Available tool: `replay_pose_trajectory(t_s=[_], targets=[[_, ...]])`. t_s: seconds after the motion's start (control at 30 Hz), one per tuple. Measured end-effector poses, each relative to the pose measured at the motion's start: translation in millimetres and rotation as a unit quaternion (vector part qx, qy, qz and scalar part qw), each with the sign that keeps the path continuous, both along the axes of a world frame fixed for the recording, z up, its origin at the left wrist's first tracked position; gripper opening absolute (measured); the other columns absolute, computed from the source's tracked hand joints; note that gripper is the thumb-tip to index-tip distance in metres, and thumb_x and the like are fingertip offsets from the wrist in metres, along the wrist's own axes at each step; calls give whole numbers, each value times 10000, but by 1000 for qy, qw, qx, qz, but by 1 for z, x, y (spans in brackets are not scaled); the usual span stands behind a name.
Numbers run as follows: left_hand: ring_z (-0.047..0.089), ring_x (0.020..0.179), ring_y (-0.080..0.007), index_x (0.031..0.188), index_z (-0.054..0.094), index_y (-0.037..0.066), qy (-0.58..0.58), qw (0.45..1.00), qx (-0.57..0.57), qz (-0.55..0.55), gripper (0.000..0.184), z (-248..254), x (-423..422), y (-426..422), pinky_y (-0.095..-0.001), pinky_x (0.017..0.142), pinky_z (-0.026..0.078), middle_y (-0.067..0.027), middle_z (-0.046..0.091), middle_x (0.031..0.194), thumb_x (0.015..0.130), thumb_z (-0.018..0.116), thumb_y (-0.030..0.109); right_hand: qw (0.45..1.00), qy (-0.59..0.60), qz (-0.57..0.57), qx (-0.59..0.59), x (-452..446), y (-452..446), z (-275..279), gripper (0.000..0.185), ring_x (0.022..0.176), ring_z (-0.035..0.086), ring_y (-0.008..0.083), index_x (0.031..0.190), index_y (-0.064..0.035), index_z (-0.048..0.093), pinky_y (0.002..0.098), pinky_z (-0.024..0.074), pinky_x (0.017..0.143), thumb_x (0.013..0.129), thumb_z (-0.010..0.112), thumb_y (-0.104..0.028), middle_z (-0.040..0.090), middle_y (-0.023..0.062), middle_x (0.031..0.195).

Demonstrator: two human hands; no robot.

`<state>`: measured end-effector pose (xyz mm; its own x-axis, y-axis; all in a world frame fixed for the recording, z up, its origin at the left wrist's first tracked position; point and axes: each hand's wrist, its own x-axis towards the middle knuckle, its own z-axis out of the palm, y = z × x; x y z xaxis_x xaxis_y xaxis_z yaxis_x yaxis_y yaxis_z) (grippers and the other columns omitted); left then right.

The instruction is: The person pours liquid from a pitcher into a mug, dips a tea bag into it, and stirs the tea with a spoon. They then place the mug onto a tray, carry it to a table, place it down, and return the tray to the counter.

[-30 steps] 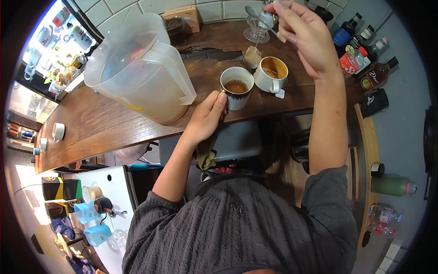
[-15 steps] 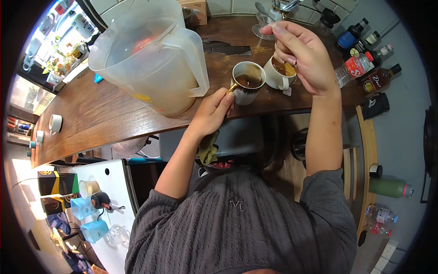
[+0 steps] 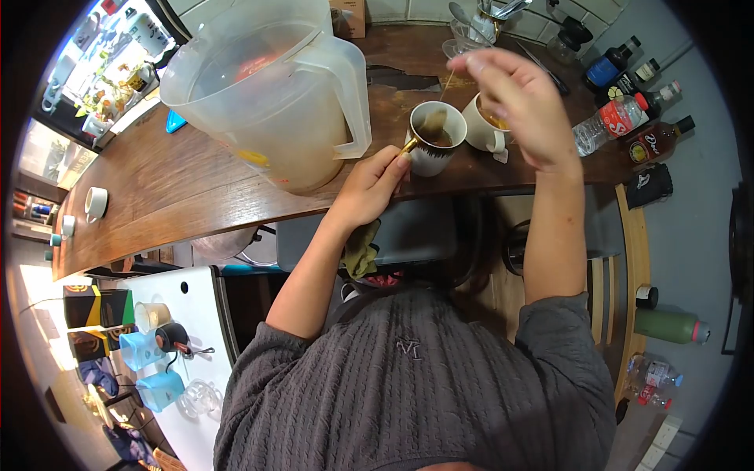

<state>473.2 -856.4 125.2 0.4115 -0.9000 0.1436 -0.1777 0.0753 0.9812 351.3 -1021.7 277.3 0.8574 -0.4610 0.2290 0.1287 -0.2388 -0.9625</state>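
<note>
My left hand [image 3: 373,184] is closed around the gold handle of a white mug [image 3: 428,163] with a dark pattern, which holds brown tea. Above and to the right of it, my right hand [image 3: 518,102] is pinched and a little blurred, with a thin string running down from its fingertips. A soaked tea bag [image 3: 433,122] hangs on that string in the mug's mouth, above the tea. Just to the right stands a second, cream-coloured mug [image 3: 481,135] with amber liquid, partly hidden by my right hand. A tea bag tag [image 3: 501,156] lies by its handle.
A large translucent measuring jug [image 3: 259,125] stands on the wooden counter [image 3: 196,188] at left. Several bottles, including a water bottle [image 3: 613,122] and a syrup bottle [image 3: 660,140], line the right side. A glass cup [image 3: 469,35] and a utensil holder [image 3: 488,23] stand behind.
The tea bag has come up out of the tea and now shows in the mug's mouth. My right hand has shifted slightly, still pinched; my left hand keeps hold of the mug.
</note>
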Motion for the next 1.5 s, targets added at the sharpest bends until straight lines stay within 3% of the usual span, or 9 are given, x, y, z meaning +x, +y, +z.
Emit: replay_pose_trajectory(t_s=[0.13,0.33,0.4,0.53,0.73,0.93,1.13,1.33,1.5], targets=[[473,624,-79,843,531,50,12,1000,-2,-9,316,-2,1,-3,-248,581,405,6,513,684,1017,440,298,999,-42,-5,6,-4,-2,15,243,537,314,1,1063,4,651,171,239,490,956,538,-182,420,-93,618],[472,612,-75,839,533,54,-4,1000,0,8,280,-2,0,-2,-246,568,400,11,506,666,1012,458,262,1000,19,0,-15,1,9,-12,228,512,297,-11,1061,-20,665,170,212,470,962,538,-182,375,-118,587],[469,611,-71,834,533,56,14,1000,3,-9,277,-2,2,-1,-245,566,398,15,500,661,1011,460,256,999,19,-16,24,-3,9,-2,223,526,335,-17,1025,-25,678,170,247,471,968,535,-187,461,-112,623],[467,628,-73,846,530,48,-6,1000,27,-12,288,7,1,2,-242,594,410,5,505,690,1021,433,254,997,-67,-14,21,-5,-3,15,217,496,256,-24,1033,-36,677,195,193,437,971,525,-179,370,-141,580],[449,607,-60,824,526,52,22,1000,9,-1,276,5,-1,0,-234,566,394,28,485,669,1011,466,246,999,31,10,-14,2,1,-16,237,652,444,19,1047,-6,661,188,374,584,974,522,-184,508,-72,711],[451,619,-61,833,518,50,26,1000,2,-7,268,3,-1,-1,-228,583,396,27,487,688,1017,448,231,997,-15,67,23,-6,-7,14,268,551,287,-1,1060,-21,662,190,237,494,989,496,-218,369,-112,607],[458,632,-71,845,514,50,11,1000,2,-8,279,4,0,1,-235,599,406,12,507,717,1025,425,243,996,34,83,20,-2,-3,-6,272,531,271,-2,1114,-30,655,189,215,477,988,497,-212,368,-114,599],[454,619,-72,827,505,48,27,1000,-1,6,273,4,-1,-1,-237,594,406,16,491,700,1021,434,225,994,-37,103,25,-4,-5,19,273,528,262,-2,1116,-8,650,192,210,476,987,506,-201,350,-120,587],[453,624,-68,835,508,48,16,1000,1,7,269,5,-1,-1,-234,594,407,16,492,709,1023,433,226,996,25,80,4,-1,-3,-6,260,636,429,-12,1125,6,636,168,326,556,971,542,-182,534,-75,687]])
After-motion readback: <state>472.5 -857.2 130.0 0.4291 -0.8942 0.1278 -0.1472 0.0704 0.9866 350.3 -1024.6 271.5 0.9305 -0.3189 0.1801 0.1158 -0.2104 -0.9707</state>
